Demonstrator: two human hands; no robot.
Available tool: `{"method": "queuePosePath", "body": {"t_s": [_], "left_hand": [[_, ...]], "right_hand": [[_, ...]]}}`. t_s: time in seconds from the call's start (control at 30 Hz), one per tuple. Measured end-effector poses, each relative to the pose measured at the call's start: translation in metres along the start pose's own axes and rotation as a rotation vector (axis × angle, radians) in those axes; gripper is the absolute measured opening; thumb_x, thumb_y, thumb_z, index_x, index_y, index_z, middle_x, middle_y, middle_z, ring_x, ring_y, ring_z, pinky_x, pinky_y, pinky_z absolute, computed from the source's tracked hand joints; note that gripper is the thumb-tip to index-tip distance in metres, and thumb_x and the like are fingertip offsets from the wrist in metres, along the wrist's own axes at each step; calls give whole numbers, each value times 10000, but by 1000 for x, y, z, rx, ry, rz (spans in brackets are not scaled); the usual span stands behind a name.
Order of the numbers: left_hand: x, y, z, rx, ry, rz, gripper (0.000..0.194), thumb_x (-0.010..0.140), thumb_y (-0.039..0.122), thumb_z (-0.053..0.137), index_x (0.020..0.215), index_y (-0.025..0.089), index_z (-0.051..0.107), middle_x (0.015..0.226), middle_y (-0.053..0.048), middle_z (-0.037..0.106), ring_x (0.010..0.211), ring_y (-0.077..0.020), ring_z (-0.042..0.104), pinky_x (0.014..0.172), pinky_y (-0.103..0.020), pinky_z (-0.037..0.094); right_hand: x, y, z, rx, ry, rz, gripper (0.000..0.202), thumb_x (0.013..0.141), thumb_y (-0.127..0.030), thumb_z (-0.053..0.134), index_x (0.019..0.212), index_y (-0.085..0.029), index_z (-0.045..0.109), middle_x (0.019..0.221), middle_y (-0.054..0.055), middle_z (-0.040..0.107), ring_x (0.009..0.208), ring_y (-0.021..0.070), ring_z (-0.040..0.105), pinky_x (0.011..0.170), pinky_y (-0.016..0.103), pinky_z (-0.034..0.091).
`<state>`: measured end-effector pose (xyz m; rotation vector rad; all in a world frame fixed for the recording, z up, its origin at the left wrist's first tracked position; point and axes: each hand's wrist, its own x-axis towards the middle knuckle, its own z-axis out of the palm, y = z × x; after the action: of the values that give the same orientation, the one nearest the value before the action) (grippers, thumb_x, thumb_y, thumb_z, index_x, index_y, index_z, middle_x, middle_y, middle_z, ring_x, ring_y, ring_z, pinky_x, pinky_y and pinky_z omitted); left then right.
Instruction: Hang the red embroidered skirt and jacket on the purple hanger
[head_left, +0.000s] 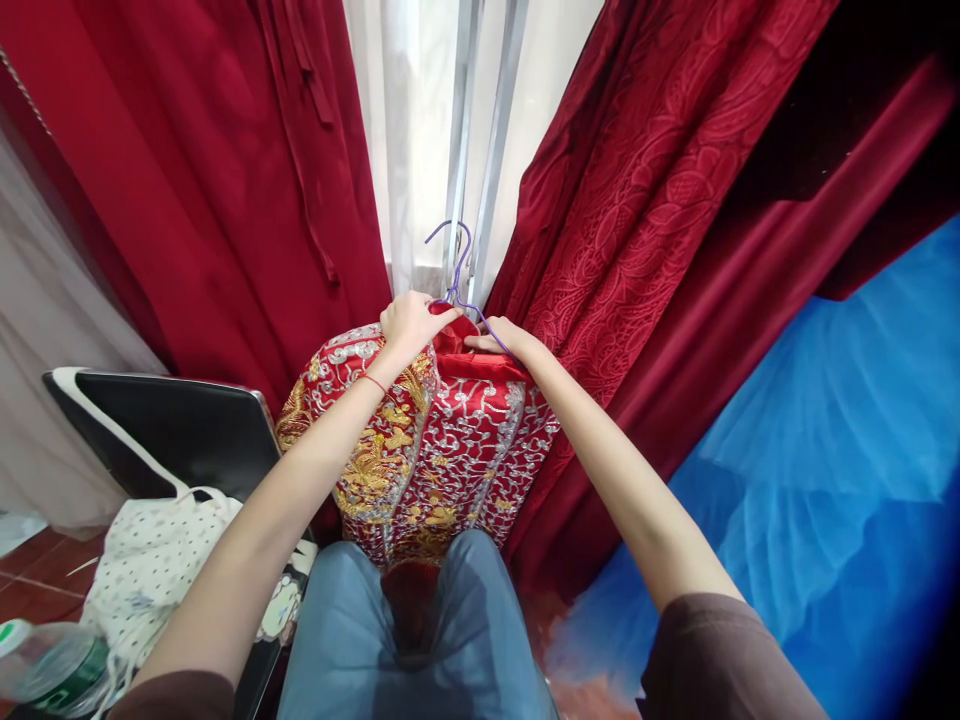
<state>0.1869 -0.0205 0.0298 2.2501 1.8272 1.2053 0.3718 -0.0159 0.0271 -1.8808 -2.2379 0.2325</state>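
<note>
A red garment (pixel 457 430) with gold and silver embroidery hangs in front of my knees. The purple hanger (pixel 459 265) has its hook pointing up, and its right arm shows outside the collar, over my right hand. My left hand (pixel 414 325) is closed on the garment's collar, just left of the hanger's neck. On the other side, my right hand (pixel 499 338) reaches to the inside of the collar under the hanger's arm; its fingers are partly hidden by red cloth, and whether they grip anything is unclear.
Red curtains (pixel 187 180) and a patterned red gown (pixel 652 220) flank metal poles (pixel 491 150). To the left stand a black chair (pixel 165 425), a dotted white bag (pixel 161 555) and a plastic bottle (pixel 60 670). Blue tulle (pixel 810 450) spreads at the right.
</note>
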Motion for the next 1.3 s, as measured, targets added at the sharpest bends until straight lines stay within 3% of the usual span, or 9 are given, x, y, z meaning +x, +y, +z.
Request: {"method": "queuePosePath", "body": {"t_s": [0.1,0.17,0.37,0.47,0.67,0.87,1.0,1.13,1.3], "left_hand": [[1,-3,-1,4,5,28,519,772,717,628,701,204,669,768,-118,678,797,-272,646,689,-380,436],[1,-5,-2,33,8,64,511,782,707,627,712,204,678,776,-121,684,794,-269,645,686,-377,435],[-2,-9,-2,115,31,71,538,900,676,493,821,193,715,836,-129,712,850,-277,662,711,-364,442],[-3,-10,0,112,15,83,569,935,669,435,869,183,723,872,-140,714,869,-275,665,725,-359,441],[-4,-24,0,108,-11,141,596,922,717,406,899,206,712,844,-117,714,848,-253,653,717,-337,428],[-3,-41,-2,85,-50,175,590,932,708,382,874,217,705,880,-104,733,844,-241,652,720,-328,427],[-1,-47,-7,72,-53,178,577,921,716,401,867,231,710,866,-99,735,851,-241,653,740,-335,436],[-1,-51,-16,109,-43,193,569,937,692,408,855,215,707,849,-119,726,850,-261,659,765,-356,436],[-1,-55,-30,208,-30,237,487,975,608,425,956,210,705,863,-122,719,898,-288,672,813,-373,419]], "right_hand": [[-4,-2,-6,-24,-239,63,266,810,-312,672,991,-160,793,990,83,786,885,246,731,769,281,535],[-7,-3,-9,-145,-227,119,276,801,-239,667,1027,-132,785,1012,122,778,926,270,728,798,312,537],[-19,-1,3,-225,566,221,397,977,-194,353,1225,-116,653,1151,230,700,1048,309,684,890,395,499],[-18,3,8,-11,684,300,387,975,-188,331,1215,-113,625,1050,215,712,948,289,684,822,372,510],[-18,30,-6,430,450,212,203,909,-310,568,827,-149,661,591,21,583,534,140,527,546,255,445],[-33,37,-31,-103,-153,226,163,677,-193,794,607,-169,649,528,10,577,538,151,550,571,288,456],[-40,18,-38,-419,248,318,142,748,-80,673,867,-122,739,897,157,707,884,276,678,773,391,517],[-54,19,-32,-237,781,131,325,906,-129,473,1150,-181,681,1253,186,600,1117,307,596,832,433,518],[-46,32,-10,142,903,82,306,977,-237,377,1138,-172,628,1021,123,671,932,248,622,856,381,484]]}}
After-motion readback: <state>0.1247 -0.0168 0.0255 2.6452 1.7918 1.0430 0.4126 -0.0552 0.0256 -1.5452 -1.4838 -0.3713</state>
